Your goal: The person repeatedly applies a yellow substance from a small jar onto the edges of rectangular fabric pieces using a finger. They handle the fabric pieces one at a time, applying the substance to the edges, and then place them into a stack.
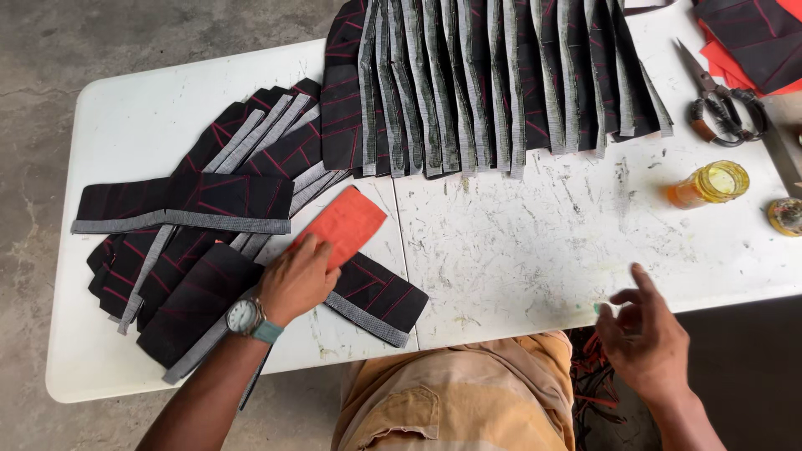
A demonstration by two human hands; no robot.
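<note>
While the left hand (294, 280) presses flat on the thin, limp orange patch (344, 225), the right hand (643, 338) hovers half-curled, empty; lift it by an edge

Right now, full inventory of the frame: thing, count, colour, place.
folding table: one, white, scuffed, across the frame
fanned fabric row: one overlapping row, black with red lines and grey edge strips, top centre
loose fabric pieces: a pile, count unclear, same black, red and grey, left side
orange-red piece: one, on the left pile
red and black stack: one, top right corner
scissors: one pair, dark handles, upper right
amber jar: one, open, right side
small round container: one, right edge, partly cut off
wristwatch: one, teal strap, left wrist
left hand: pressing the orange-red piece
right hand: at the table's front edge, fingers loosely curled, holding nothing visible
</note>
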